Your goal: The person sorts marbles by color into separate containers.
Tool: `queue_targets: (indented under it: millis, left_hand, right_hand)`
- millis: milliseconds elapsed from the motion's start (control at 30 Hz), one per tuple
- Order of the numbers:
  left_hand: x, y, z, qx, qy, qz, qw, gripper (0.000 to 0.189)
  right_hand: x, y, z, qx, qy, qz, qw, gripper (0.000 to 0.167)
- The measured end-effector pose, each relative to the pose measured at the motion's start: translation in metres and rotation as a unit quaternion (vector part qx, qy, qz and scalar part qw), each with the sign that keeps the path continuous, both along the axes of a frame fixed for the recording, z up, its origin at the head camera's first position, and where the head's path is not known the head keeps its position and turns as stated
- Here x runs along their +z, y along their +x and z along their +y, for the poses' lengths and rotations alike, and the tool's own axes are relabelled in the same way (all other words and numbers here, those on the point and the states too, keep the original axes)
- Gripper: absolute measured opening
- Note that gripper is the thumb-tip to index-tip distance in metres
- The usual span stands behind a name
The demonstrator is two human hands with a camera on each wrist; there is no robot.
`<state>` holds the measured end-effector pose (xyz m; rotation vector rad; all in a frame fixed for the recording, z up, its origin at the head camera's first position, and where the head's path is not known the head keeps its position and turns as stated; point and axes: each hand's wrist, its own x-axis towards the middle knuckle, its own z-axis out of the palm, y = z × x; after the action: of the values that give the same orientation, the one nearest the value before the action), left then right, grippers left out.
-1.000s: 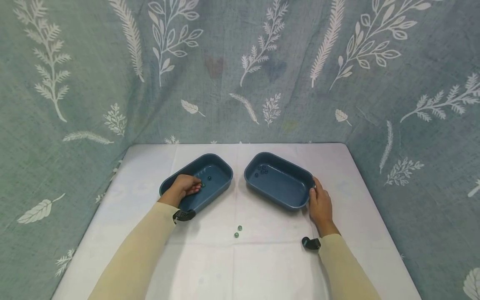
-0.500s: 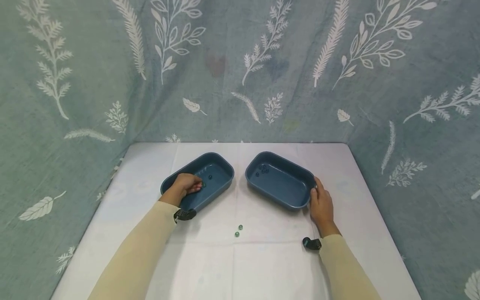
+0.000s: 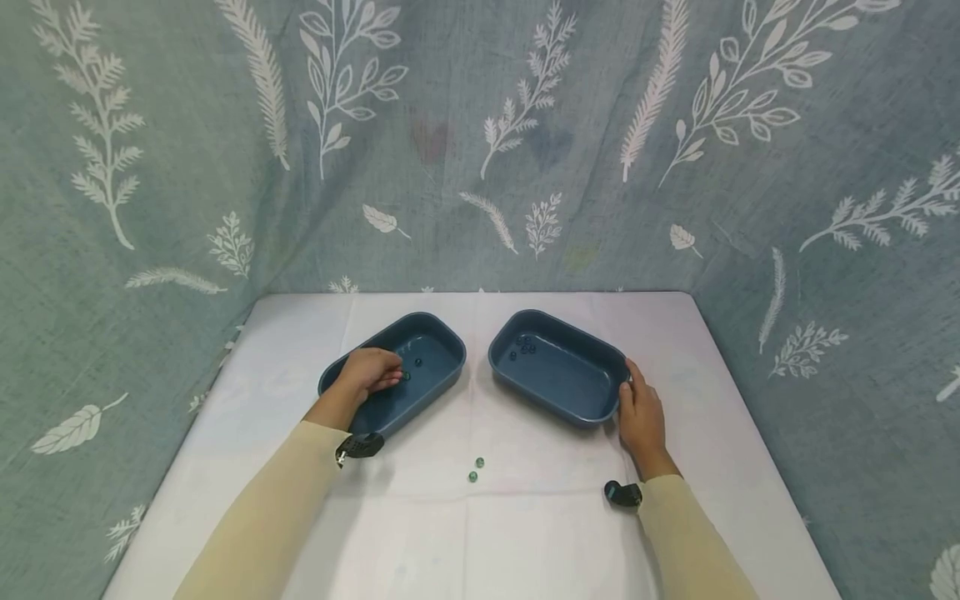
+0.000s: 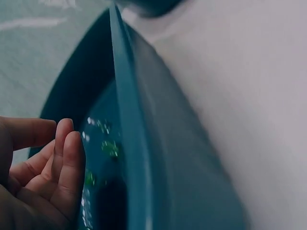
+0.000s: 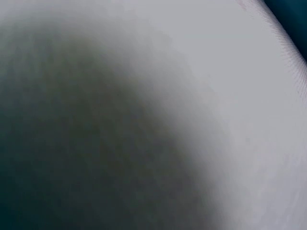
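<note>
My left hand (image 3: pixel 370 371) is inside the left blue tray (image 3: pixel 438 329), its curled fingertips beside a small green bead (image 3: pixel 407 376). In the left wrist view, the thumb and fingers (image 4: pixel 72 158) come close together above several shiny green beads (image 4: pixel 110 148); I cannot tell whether one is between the fingertips. At the outer end of the right blue tray (image 3: pixel 573 371), my right hand (image 3: pixel 641 412) grips the rim, thumb on the near side. Several dark beads (image 3: pixel 525 346) lie in that tray's far left corner. The right wrist view is mostly blurred cloth.
Two loose green beads, a farther one (image 3: pixel 480 462) and a nearer one (image 3: pixel 473 477), lie on the white tablecloth (image 3: pixel 540 533) in front of the gap between the trays. A leaf-patterned curtain (image 3: pixel 480 150) encloses the table at the back and sides.
My left wrist has shifted slightly toward me and to the left, while the fingertips stay by the same bead. The right hand keeps its hold, and the whole scene sits slightly lower.
</note>
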<state>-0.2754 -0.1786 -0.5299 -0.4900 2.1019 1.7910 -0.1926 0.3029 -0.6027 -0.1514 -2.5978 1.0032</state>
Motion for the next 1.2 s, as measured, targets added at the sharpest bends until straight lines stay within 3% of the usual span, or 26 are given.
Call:
queue_targets:
  millis: [167, 367, 500, 800, 1200]
  left_hand:
    - [0.016, 0.017, 0.012, -0.026, 0.031, 0.016, 0.9991, 0.038]
    - [0.034, 0.035, 0.034, -0.059, 0.025, 0.046, 0.9969, 0.039]
    - [0.038, 0.048, 0.051, -0.084, 0.010, 0.059, 0.9947, 0.034]
    - [0.027, 0.082, 0.079, -0.091, 0.007, 0.049, 0.9946, 0.018]
    - [0.004, 0.105, 0.089, -0.095, 0.010, 0.030, 0.9950, 0.017]
  right_hand:
    - [0.001, -0.001, 0.001, 0.006, -0.003, 0.000, 1.0000, 0.047]
    - [0.003, -0.004, 0.003, 0.002, -0.001, 0.000, 1.0000, 0.048]
    - [0.003, -0.005, 0.004, -0.003, -0.002, -0.002, 1.0000, 0.048]
    - [0.003, 0.000, 0.002, 0.003, -0.011, -0.006, 0.9999, 0.048]
    - [0.003, 0.000, 0.001, 0.001, -0.007, -0.012, 0.9999, 0.048]
